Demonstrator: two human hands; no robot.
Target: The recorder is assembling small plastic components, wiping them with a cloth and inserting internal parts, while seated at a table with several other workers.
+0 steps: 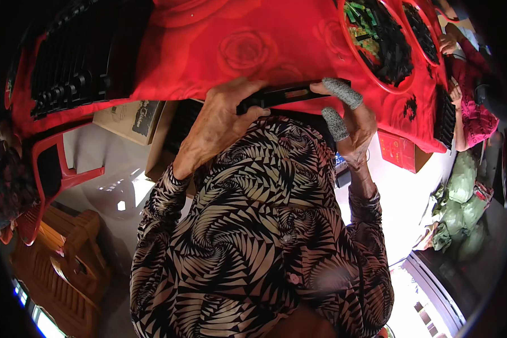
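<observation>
A long, narrow black plastic piece (pixel 290 96) spans the gap between my hands at the near edge of the table, roughly level. My left hand (pixel 217 121) grips its left end between thumb and fingers. At the other end, my right hand (pixel 357 129) pinches it, with grey speckled covers on the thumb and a finger. A small tan patch shows on the piece near the right fingers; what it is I cannot tell. Many similar black pieces (pixel 90 50) lie side by side at the left of the red cloth (pixel 208 56).
Red-rimmed round trays (pixel 397 89) at the right hold black and green small parts. More black pieces (pixel 445 118) lie at the right edge. Below are cardboard boxes (pixel 121 121), a red box (pixel 397 152) and a red chair (pixel 67 180). Another person's hands (pixel 453 93) are at far right.
</observation>
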